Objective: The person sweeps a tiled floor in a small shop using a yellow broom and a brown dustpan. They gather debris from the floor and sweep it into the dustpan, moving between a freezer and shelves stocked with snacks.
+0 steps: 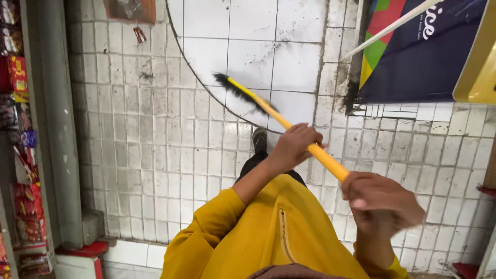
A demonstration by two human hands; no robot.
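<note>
We've got the left hand (294, 147) and right hand (380, 199) both gripping the yellow broom (289, 126), bristles down on the tiled floor (155, 155).

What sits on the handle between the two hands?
Nothing: in the head view only a bare stretch of the yellow broom handle runs between the left hand and the right hand.
</note>
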